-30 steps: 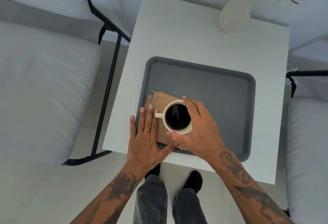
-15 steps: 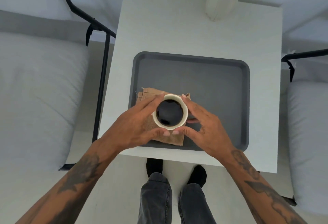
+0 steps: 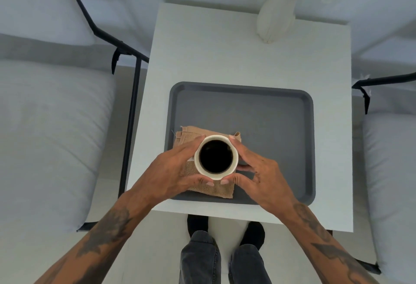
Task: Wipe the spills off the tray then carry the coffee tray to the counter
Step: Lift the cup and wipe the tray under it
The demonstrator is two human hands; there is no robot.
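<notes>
Both hands now cup the white coffee cup (image 3: 216, 157), where a second ago the left hand (image 3: 172, 171) lay flat on the cloth and only the right hand (image 3: 262, 179) held the cup by its rim; half a second ago the two-handed hold was already in place. Fingers and thumbs of each hand are closed around the cup's sides, the two thumb tips nearly meeting at its near edge. The cup, full of black coffee, sits at centre frame over a folded tan cloth (image 3: 209, 188), though whether it rests on the cloth or is lifted just above it cannot be told. The cloth lies in the lower left corner of a dark grey tray (image 3: 270, 112), whose remaining surface is bare. The tray sits on the near half of a white table (image 3: 213, 54), close to its front edge. A white vase (image 3: 275, 20) with green leaves stands at the table's far edge, upper right of the frame. Pale grey cushioned seats (image 3: 45, 137) on black frames flank the table at both sides. Dark trousers and black socks show at the bottom centre.
</notes>
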